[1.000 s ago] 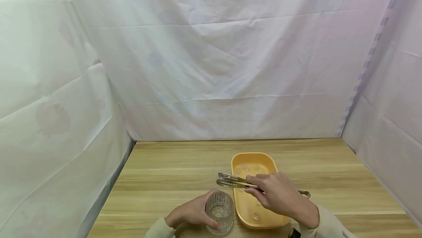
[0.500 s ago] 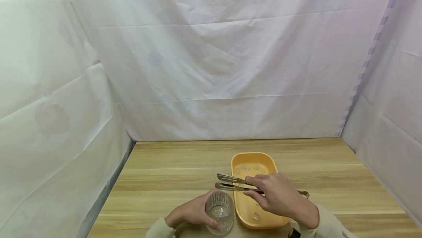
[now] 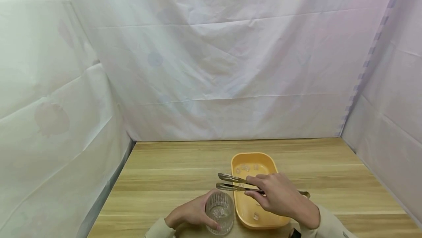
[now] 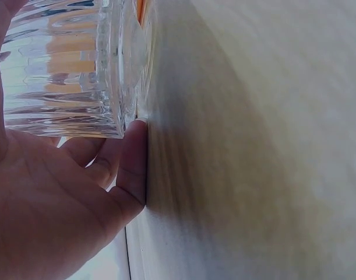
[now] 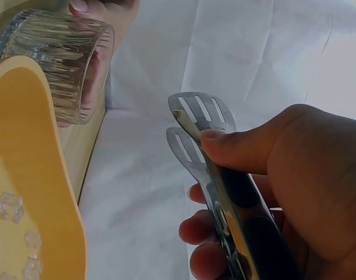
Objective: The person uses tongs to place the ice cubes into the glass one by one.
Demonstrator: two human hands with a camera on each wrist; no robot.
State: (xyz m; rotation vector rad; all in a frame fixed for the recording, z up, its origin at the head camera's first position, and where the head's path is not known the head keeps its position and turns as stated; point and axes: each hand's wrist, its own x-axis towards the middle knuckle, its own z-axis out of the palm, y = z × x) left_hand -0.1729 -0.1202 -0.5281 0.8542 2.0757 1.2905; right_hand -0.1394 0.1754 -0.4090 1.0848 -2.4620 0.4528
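My left hand (image 3: 194, 210) holds a ribbed clear glass (image 3: 221, 210) by its side, with the thumb and fingers round it, as the left wrist view also shows for the glass (image 4: 55, 76). A little clear matter shows at its bottom, too unclear to identify. My right hand (image 3: 280, 196) grips steel tongs (image 3: 230, 187) with slotted tips. The tips stand apart, near the glass's far rim and over the tray's left edge. Nothing shows between the tongs (image 5: 215, 172) in the right wrist view, where their dark grips (image 5: 242, 186) lie under the hand.
An orange tray (image 3: 245, 207) stands right of the glass, partly under my right hand. Several small clear cubes (image 3: 256, 216) lie in it, some at its far end. The wooden tabletop (image 3: 171, 164) is bounded by white cloth (image 3: 211, 65) at the back and sides.
The tongs' tips were close together one second ago and have since spread apart. My left hand and the glass have stayed in place.
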